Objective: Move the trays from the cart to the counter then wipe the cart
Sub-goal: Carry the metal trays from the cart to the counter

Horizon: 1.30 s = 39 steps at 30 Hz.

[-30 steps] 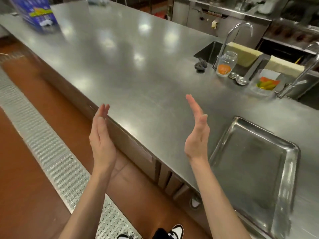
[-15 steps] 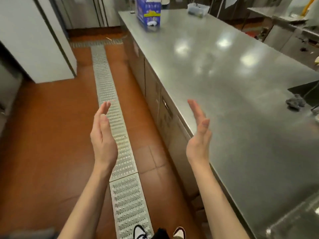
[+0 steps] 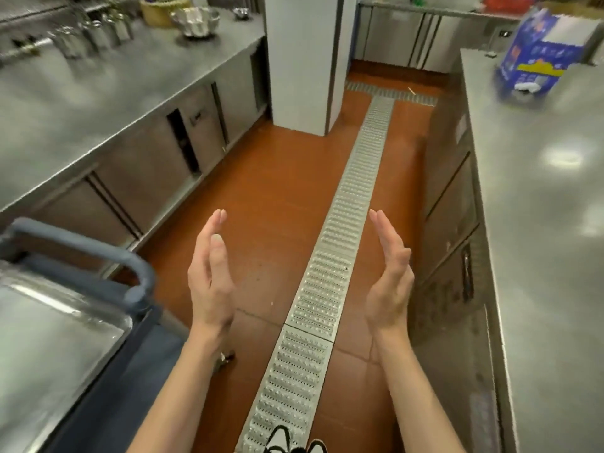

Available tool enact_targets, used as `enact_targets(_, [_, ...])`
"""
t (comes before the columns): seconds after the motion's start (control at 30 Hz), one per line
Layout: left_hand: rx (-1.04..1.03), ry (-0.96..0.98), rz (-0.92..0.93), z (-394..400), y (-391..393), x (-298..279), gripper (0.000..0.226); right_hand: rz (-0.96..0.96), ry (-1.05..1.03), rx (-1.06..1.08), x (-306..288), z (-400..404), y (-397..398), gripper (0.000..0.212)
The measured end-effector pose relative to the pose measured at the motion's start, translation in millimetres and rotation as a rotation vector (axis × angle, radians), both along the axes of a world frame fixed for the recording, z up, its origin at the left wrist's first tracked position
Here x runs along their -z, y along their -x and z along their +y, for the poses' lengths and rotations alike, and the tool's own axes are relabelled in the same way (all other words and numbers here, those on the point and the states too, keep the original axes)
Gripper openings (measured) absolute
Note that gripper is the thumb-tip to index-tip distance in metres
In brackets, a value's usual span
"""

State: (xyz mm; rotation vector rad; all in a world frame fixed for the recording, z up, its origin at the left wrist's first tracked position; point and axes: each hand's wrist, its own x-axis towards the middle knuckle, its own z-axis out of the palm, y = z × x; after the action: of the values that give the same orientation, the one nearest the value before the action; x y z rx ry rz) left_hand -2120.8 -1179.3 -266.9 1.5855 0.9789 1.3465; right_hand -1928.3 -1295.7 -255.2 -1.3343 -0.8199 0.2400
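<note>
A steel tray [image 3: 49,335] lies on the blue-grey cart [image 3: 108,387] at the lower left, under the cart's curved handle [image 3: 98,250]. The steel counter [image 3: 549,230] runs along the right edge. My left hand [image 3: 209,279] and my right hand [image 3: 389,282] hover over the floor between cart and counter, palms facing each other, fingers straight, holding nothing. My left hand is just right of the cart handle and touches nothing.
A metal floor drain grate [image 3: 330,256] runs down the red tiled aisle. A blue box [image 3: 542,57] sits on the counter's far end. Another steel counter [image 3: 98,93] with pots stands at the left, a white pillar [image 3: 304,60] beyond it.
My view has swung left, away from the counter with its tray and sink, toward the aisle; the cart and its tray have come into view. Both hands keep their flat, empty pose.
</note>
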Motion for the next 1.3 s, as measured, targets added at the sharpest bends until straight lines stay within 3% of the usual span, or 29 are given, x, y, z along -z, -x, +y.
enact_targets(0.4, [-0.497, 0.038, 0.044, -21.6, 116.7, 4.7, 0.052, -0.057, 0.022, -0.495, 6.2, 95.5, 84.9, 0.083])
enact_targets(0.87, [-0.927, 0.102, -0.058, -29.2, 283.3, 26.7, 0.053, -0.083, 0.118, -0.912, 25.8, 173.2, 261.1, 0.055])
enact_targets(1.07, [-1.064, 0.169, -0.074, -35.0, 347.8, 54.7, 0.049, -0.122, 0.193, -1.014, 57.5, 197.2, 321.9, 0.057])
enact_targets(1.3, [-1.130, 0.432, -0.085, -38.7, 392.8, 115.9, 0.041, -0.325, 0.294, -0.972, 120.5, 232.2, 368.5, 0.045])
